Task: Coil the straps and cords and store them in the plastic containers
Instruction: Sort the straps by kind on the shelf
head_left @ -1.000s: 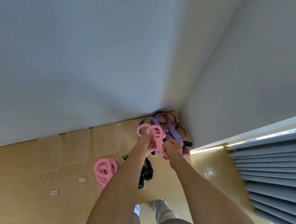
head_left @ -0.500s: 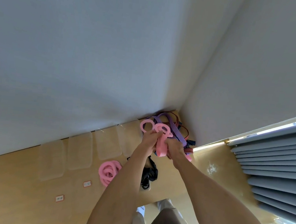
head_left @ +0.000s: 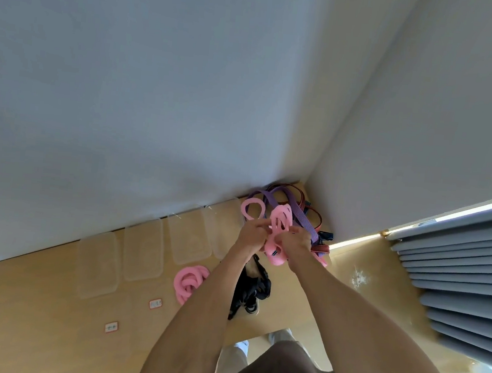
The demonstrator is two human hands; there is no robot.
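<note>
Wooden table [head_left: 41, 332] — containers [head_left: 142, 254], straps [head_left: 189, 282]

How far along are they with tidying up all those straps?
Early on. One pink coil lies wound on the table, not yet in a box. The left hand and right hand are winding a pink strap. Left to do: the black bundle and the purple and red straps in the corner. The clear containers look empty.

Strap heap [head_left: 294, 209] blocks corner; table [head_left: 43, 311] left prob. free.
</note>
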